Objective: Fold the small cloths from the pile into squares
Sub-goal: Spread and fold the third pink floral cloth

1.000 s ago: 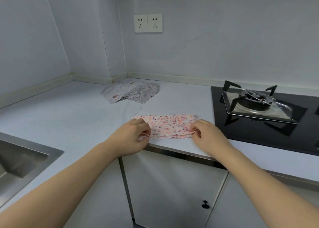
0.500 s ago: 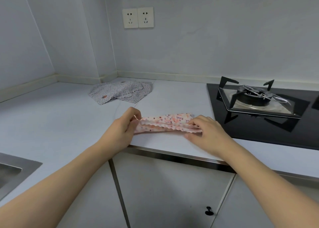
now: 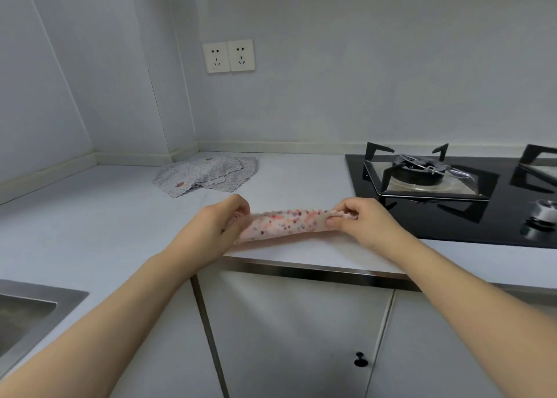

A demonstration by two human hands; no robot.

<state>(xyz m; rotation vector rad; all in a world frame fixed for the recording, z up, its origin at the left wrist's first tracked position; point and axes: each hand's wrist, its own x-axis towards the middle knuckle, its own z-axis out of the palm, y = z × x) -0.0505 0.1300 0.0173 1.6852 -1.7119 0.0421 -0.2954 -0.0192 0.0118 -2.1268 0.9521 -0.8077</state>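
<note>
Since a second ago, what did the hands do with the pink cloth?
Both hands, left hand and right hand, lifted the pink cloth by its ends off the counter, still pinching it. The grey cloth pile stayed put.

1. A pale pink fabric cloth [image 3: 286,225] is seen, speckled with small red, pink and purple dots.
2. The pile of light grey scalloped-edge cloths [image 3: 208,173] is printed with tiny dark flecks; an orange-brown spot is shown on one of them.
3. The smooth stone-like surface [image 3: 90,216] is coloured a pale bluish white.
4. The glossy glass gas hob [image 3: 452,210] is black, with black pan supports and a silvery steel plate under the burner.
5. The steel sink [image 3: 36,310] is a dull grey.
6. The twin plastic wall sockets [image 3: 228,56] are cream-white against a pale grey wall.
7. The flat cabinet doors [image 3: 295,337] are light grey; a small round black knob [image 3: 360,359] is fitted.
</note>
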